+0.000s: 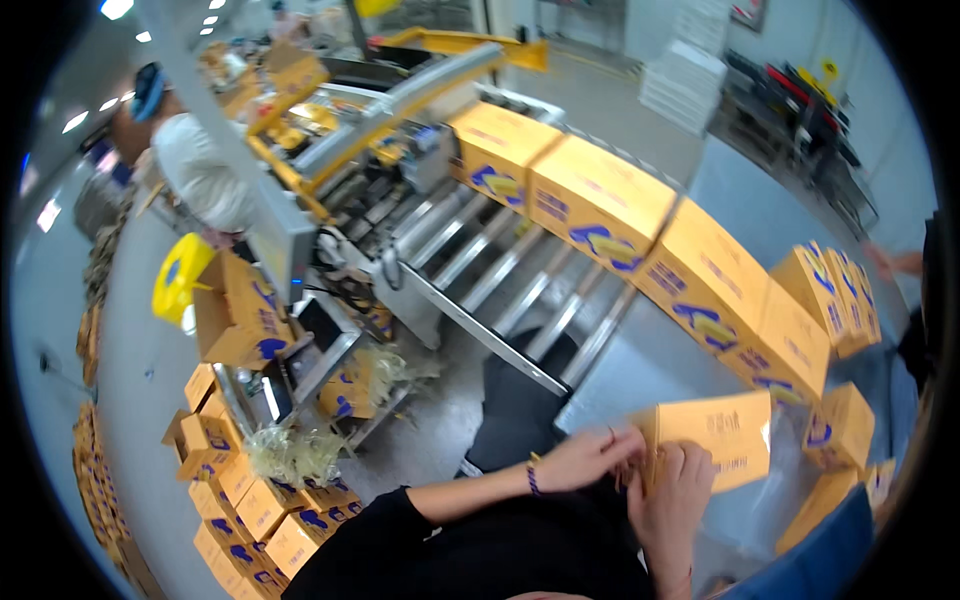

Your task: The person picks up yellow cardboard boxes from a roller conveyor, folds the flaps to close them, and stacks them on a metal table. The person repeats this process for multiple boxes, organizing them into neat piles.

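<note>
A person in black sleeves bent over a yellow box (715, 438) at the near right of the scene, by the near side of a grey metal worktop (625, 375). The right hand (675, 490) grasped the box's left end, fingers curled over its top edge. The left hand (592, 458) met the same end from the left, fingers bent; whether it pinched the card or only touched it could not be told. Beyond, a row of yellow boxes (705, 270) ran from the worktop onto a roller conveyor (480, 300) at far left.

Judging by this pose, good work at that end called for the right hand to steady the box while the left fingers worked close to the edge, pressing evenly. Squeezing too hard would probably have dented the card; a loose hold might have let the box skew.
</note>
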Demonstrator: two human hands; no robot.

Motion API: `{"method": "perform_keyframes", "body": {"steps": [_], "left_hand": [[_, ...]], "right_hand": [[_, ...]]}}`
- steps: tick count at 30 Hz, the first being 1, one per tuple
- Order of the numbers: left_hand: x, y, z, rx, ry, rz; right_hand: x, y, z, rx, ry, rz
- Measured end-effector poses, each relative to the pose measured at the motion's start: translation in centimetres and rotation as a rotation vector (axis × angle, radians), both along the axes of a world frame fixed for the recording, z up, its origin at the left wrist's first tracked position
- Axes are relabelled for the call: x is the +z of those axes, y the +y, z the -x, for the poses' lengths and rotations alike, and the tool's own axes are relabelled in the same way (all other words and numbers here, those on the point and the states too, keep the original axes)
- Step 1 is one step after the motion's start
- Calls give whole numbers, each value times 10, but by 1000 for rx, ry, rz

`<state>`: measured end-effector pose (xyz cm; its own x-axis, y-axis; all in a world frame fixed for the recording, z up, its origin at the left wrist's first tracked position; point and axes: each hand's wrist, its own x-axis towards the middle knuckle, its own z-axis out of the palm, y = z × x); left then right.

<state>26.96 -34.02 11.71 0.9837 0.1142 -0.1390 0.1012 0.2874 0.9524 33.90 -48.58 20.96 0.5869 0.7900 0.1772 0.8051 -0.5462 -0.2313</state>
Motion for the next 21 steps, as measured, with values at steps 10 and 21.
{"method": "perform_keyframes", "body": {"steps": [10, 21], "left_hand": [[-7, 19, -5, 358, -355, -374], [-23, 2, -13, 365, -357, -244]], "right_hand": [[-50, 17, -16, 114, -192, -413], [-50, 0, -7, 73, -33, -439]]}}
